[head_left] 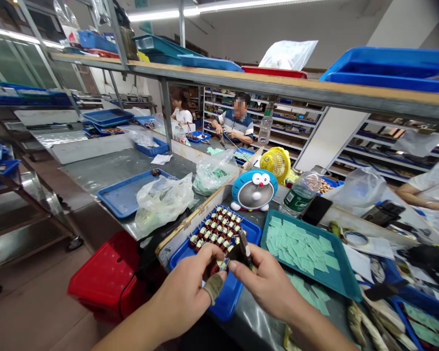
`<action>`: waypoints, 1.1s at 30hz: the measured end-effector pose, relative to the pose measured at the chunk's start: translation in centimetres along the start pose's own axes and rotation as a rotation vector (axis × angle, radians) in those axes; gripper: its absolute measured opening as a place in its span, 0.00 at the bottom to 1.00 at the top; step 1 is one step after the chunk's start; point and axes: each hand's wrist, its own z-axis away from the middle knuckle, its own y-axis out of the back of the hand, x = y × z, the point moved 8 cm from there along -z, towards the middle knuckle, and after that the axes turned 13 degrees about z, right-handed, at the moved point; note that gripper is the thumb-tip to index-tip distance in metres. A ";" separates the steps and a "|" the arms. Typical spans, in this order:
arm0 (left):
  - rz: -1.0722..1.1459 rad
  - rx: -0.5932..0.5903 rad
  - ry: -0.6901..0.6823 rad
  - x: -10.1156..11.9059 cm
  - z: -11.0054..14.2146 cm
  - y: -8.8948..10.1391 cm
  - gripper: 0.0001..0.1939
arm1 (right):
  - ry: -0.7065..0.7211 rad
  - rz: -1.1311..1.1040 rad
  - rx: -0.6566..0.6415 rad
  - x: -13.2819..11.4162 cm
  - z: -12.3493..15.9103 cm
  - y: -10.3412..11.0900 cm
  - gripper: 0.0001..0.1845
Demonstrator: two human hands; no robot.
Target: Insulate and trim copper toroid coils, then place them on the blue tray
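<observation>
My left hand (190, 280) has a band of olive cloth or tape on one digit. Its fingers are closed around a small copper-wound coil (215, 267) with a pale top. Close beside it, my right hand (265, 278) grips a dark flat tool (242, 249) whose exact kind I cannot make out. The tool's lower end is near the coil, and whether they touch is hidden. Beneath both hands lies a blue tray (254, 231), with rows of similar coils (219, 226) standing in it.
A teal tray (346, 278) of green paper pieces (300, 243) lies right. Behind stand a blue cartoon-faced fan (255, 190), a yellow fan (275, 163) and a plastic bottle (298, 197). A red stool (102, 278) is left. An overhead shelf (219, 80) spans the bench; co-workers sit beyond.
</observation>
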 end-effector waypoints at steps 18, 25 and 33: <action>0.111 -0.108 0.101 -1.5 -0.3 -2.3 0.10 | -0.074 0.104 0.110 1.1 1.1 -0.1 0.09; 0.266 -0.078 0.112 -2.4 -0.8 -2.3 0.11 | 0.000 0.280 0.158 0.8 1.0 0.7 0.09; 0.675 0.085 0.229 -3.4 -1.3 0.6 0.28 | -0.191 -0.193 0.172 5.5 3.6 -1.1 0.27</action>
